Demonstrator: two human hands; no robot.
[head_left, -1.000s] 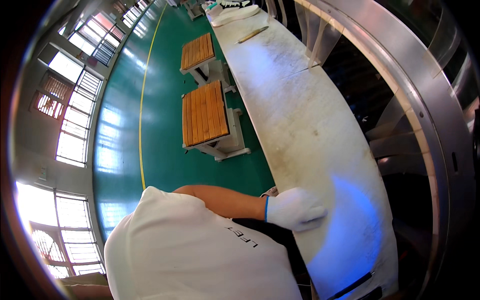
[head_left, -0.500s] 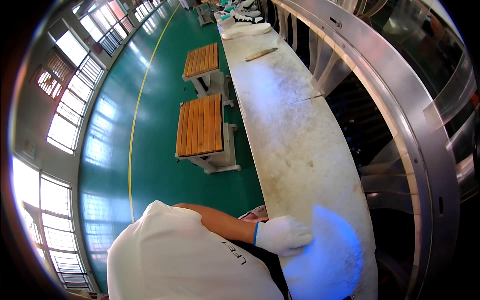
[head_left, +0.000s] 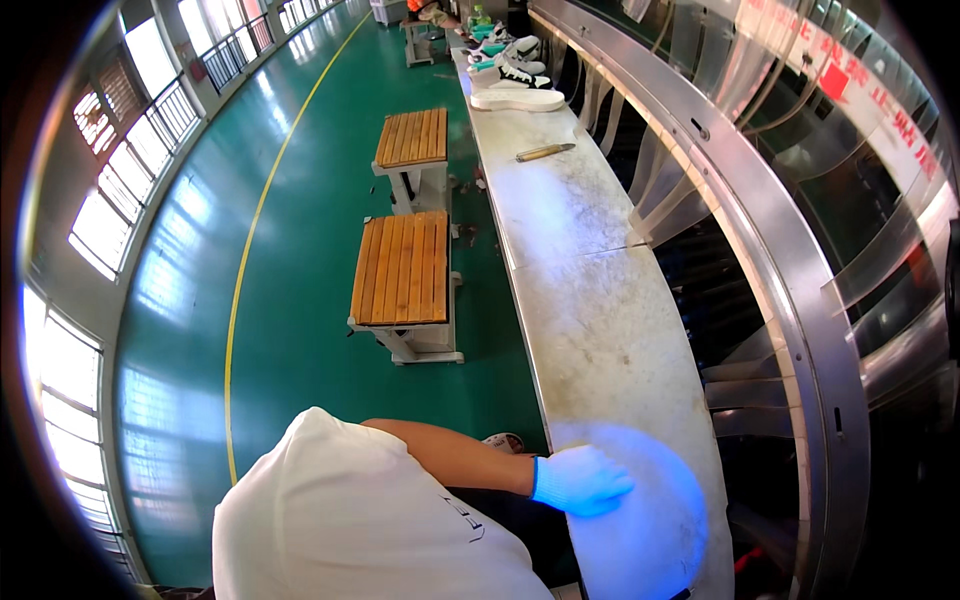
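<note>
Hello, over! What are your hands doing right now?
One gloved hand flat on white workbench, blue glow beside it. Other hand out of sight. Tool and shoe sole far along bench.

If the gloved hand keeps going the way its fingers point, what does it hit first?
The gloved hand rests on the bench, fingers pointing across it. That stretch of benchtop looks bare; past its far edge probably comes the metal frame, though depth is unclear.

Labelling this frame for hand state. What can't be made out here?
- Second hand: head view shows only one gloved hand, resting on the long white table; which hand it is is unclear, since the white-shirted shoulder covers the rest.
- Under the palm: hidden by the glove and a blue glare patch.
- Shoes at the far end: too small to count.
- Slim tool: too small to identify.
</note>
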